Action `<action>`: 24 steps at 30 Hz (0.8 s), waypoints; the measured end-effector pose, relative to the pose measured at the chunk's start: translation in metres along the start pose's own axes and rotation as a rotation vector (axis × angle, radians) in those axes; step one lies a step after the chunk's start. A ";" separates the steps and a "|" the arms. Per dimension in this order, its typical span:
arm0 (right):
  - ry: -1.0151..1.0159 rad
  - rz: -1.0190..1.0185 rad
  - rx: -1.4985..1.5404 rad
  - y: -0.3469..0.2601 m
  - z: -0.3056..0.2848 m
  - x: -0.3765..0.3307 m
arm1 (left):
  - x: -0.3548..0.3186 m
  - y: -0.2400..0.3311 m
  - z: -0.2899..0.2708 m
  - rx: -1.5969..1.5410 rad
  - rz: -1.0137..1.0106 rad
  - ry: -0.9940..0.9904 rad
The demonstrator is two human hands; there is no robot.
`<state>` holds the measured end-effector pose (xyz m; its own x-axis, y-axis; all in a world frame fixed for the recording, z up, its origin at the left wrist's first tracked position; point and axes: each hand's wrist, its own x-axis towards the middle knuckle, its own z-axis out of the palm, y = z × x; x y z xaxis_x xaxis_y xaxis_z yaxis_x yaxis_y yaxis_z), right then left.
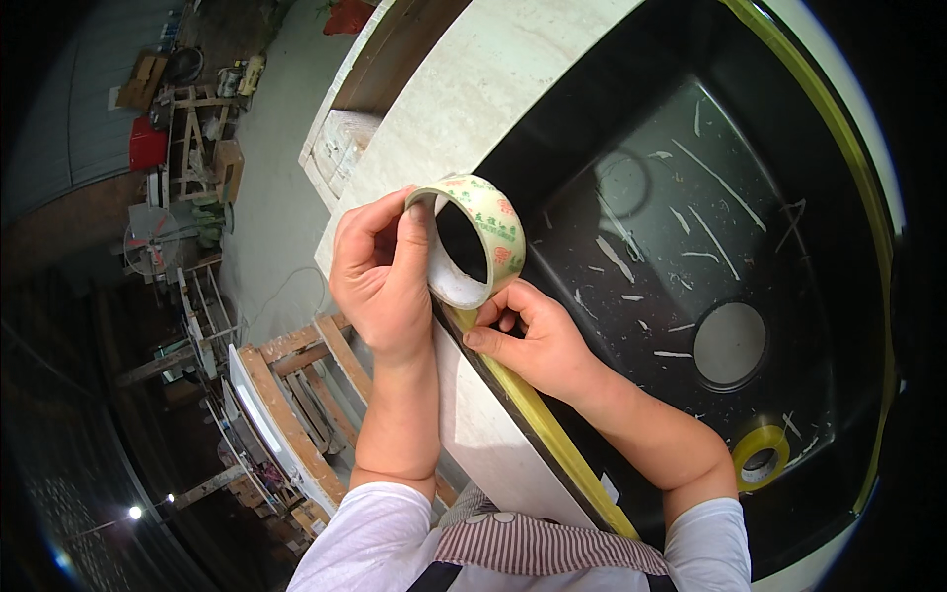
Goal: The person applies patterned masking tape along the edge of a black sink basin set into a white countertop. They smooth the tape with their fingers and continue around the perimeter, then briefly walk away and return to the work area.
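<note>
My left hand (380, 281) is closed around one side of a wide roll of clear packing tape (505, 232), its thumb inside the core. The roll is tilted above the near-left rim of a black sink (631, 128). Along that rim runs a yellowish strip of tape (552, 424), reaching up to just below the roll. My right hand (538, 340) is closed beside the roll, thumb and curled fingers pinching at the strip on the rim. Part of its grip is hidden by its own fingers.
Inside the sink are a round drain hole (730, 345), scattered white scraps and a smaller yellow tape roll (776, 442). More yellow tape lines the far rim (838, 128). Pale countertop (493, 94) surrounds the sink. Wooden frames (286, 345) stand on the floor at left.
</note>
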<state>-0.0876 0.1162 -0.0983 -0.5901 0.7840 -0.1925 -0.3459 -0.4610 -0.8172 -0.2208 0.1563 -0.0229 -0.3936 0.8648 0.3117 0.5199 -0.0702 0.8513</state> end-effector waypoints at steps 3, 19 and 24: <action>0.018 0.016 0.052 0.001 0.001 0.001 | 0.000 -0.003 0.003 -0.019 0.004 0.008; 0.047 0.046 -0.103 -0.012 0.005 0.005 | -0.002 -0.004 -0.003 0.017 -0.019 -0.060; 0.033 0.047 -0.072 -0.016 0.006 0.007 | -0.002 -0.001 -0.004 0.008 -0.010 -0.065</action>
<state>-0.0902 0.1265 -0.0830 -0.5797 0.7761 -0.2483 -0.2641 -0.4673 -0.8437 -0.2238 0.1527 -0.0227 -0.3494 0.8958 0.2747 0.5224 -0.0572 0.8508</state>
